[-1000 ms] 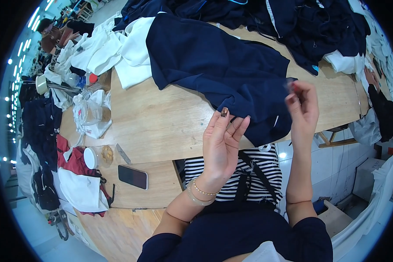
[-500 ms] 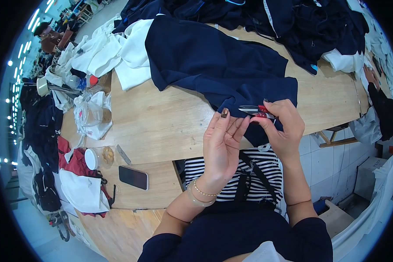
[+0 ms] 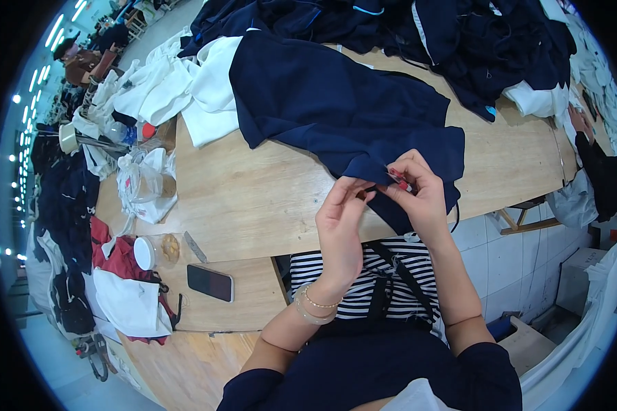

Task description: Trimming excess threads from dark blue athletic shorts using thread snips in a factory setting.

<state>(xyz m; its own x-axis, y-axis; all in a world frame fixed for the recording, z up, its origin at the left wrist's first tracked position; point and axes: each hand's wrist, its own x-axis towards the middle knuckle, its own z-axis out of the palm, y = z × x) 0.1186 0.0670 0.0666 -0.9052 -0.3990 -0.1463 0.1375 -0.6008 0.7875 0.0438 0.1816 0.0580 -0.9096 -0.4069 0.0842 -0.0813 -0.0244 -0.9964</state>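
Observation:
A dark navy garment piece (image 3: 336, 96) lies spread over the wooden table, its near end reaching to my hands at the table's front edge. My left hand (image 3: 341, 216) pinches the near edge of this cloth between thumb and fingers. Just beside it, my right hand (image 3: 421, 198) is closed around small red-handled thread snips (image 3: 400, 180), held against the fabric. The blades are mostly hidden by my fingers and the cloth. Whether they meet a thread cannot be made out.
White cloth pieces (image 3: 212, 89) lie left of the garment, and a dark clothing pile (image 3: 487, 48) covers the far side. On the left are a phone (image 3: 210, 282), a lidded jar (image 3: 163, 251), a small blade (image 3: 195, 246) and a plastic bag (image 3: 144, 181). Another person's hand (image 3: 581, 123) shows at far right.
My right hand has turned and moved slightly left, taking the snips closer to the cloth edge. My left fingers have curled from a looser spread into a pinch on the fabric.

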